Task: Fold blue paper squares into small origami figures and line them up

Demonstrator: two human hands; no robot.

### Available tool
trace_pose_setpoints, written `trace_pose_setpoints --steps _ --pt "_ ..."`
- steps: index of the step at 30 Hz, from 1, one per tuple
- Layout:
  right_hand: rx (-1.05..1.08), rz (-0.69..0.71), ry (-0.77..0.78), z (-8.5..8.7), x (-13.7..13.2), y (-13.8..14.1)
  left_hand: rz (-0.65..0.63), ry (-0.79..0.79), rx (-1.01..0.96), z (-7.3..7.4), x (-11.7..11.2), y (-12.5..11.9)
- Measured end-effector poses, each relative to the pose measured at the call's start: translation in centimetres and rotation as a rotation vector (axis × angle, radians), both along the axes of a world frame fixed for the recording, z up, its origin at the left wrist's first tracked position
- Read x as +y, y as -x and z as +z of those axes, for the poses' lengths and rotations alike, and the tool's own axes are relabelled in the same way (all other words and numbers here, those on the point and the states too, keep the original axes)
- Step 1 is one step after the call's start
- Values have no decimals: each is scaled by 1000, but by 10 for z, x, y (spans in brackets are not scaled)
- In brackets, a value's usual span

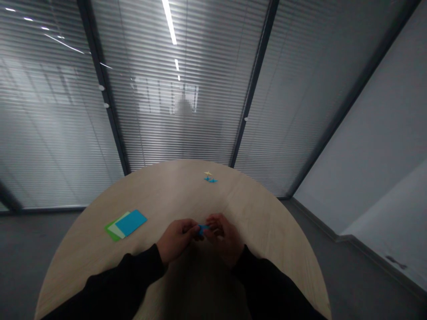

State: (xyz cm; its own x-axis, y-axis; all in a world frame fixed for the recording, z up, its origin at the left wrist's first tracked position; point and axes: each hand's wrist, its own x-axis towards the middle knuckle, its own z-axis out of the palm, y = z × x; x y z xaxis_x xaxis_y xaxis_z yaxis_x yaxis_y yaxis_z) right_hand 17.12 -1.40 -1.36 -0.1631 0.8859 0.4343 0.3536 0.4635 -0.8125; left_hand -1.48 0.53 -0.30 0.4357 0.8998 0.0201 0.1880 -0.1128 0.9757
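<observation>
Between my fingertips, a small piece of folded blue paper (203, 229) shows above the table. My left hand (178, 238) pinches its left side with thumb and index finger. On the right side, my right hand (225, 238) curls its fingers and thumb around the paper. Much of the paper's shape is hidden by my fingers, so its folded form is unclear.
Left of my hands, a stack of blue, pale green and green paper sheets (133, 222) lies on the round wooden table (167, 186). Near the far edge sit small folded paper figures, a yellow one (207, 173) and two blue ones (212, 181). Glass panels with blinds (207, 138) stand beyond.
</observation>
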Motion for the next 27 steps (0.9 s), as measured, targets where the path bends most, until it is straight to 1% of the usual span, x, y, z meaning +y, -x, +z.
trace_pose_setpoints --steps 2,4,5,7,9,11,12,16,21,25,27 --pt "-41 81 -115 2 0 -2 -11 -7 -2 2 -1 0" --pt "-73 116 -178 4 0 -3 -48 -10 -16 4 -3 0" --pt "-69 102 -179 4 0 -3 -67 -7 -27 4 -4 0" --pt "-37 52 -123 4 -1 -3 -84 0 -35 4 -5 -1" --pt "3 44 -40 3 -1 -2 -62 7 -23 3 -6 -1" --pt "25 60 -17 4 -1 -2 -42 17 -13 2 -5 -1" --pt "13 74 -41 5 -1 -2 -45 28 -15 1 -4 0" --pt "-109 152 -234 13 0 -7 -96 99 -67 -3 0 3" --pt "-101 218 -283 14 3 -13 -82 201 -163 -3 1 4" --pt "-134 182 -309 14 2 -14 -70 190 -146 1 -2 3" --pt "-149 170 -337 15 1 -14 -72 218 -156 2 -3 2"
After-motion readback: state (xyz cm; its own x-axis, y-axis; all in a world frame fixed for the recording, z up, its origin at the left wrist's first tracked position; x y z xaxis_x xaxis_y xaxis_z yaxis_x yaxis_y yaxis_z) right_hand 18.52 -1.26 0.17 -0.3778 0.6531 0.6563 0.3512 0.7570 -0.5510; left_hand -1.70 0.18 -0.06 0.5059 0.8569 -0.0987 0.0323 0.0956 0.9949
